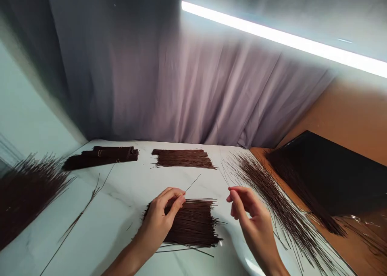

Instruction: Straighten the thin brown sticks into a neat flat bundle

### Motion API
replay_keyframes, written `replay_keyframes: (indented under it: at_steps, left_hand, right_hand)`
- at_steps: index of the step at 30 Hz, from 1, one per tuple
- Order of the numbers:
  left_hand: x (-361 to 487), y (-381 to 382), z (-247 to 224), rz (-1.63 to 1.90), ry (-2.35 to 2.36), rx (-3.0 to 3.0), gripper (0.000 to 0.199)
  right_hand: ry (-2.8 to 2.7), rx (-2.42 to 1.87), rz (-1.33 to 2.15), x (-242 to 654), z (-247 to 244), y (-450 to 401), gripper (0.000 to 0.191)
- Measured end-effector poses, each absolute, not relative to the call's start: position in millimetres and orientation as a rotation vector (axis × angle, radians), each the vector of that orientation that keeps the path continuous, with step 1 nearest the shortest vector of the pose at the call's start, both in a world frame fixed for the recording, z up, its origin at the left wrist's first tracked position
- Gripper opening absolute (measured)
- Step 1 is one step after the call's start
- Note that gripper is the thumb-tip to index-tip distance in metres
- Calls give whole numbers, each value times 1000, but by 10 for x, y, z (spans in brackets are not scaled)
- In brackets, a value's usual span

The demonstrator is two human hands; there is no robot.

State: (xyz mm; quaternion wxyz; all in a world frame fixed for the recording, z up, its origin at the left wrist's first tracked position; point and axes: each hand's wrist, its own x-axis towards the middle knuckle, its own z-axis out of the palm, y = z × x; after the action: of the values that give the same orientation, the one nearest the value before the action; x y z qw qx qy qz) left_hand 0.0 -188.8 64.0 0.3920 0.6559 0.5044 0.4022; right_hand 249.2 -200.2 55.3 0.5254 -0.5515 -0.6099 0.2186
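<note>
My left hand (161, 215) is closed in a pinch on a thin dark-brown stick (193, 182), which slants up to the right. Below and behind that hand lies a neat pile of short brown sticks (193, 223), its left part hidden by my fingers. To the right, my right hand (249, 215) has thumb and forefinger pressed together. Fine brown strands (224, 175) run up from its fingertips, and it hovers above the white table (127, 235). Beside it spreads a loose bundle of long brown sticks (281, 199).
At the back sit a second flat pile (184, 158) and tied dark bundles (102, 157). A large brown bunch (27, 199) fills the left side, with loose long strands (81, 213) nearby. A black sheet (329, 175) lies at right. A grey curtain (145, 78) hangs behind.
</note>
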Motion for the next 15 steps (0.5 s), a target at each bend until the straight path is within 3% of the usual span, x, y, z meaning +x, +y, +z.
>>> replay_keyframes:
  at_steps: [7,15]
  left_hand:
    - [40,-1833,552,955,1170,1485,39]
    - [-284,-1622,442,846,1490,1670,35]
  right_hand:
    - [-1855,-1277,257,2115,280,-2134,16]
    - [-1851,-1369,164,2171,248,-1971,20]
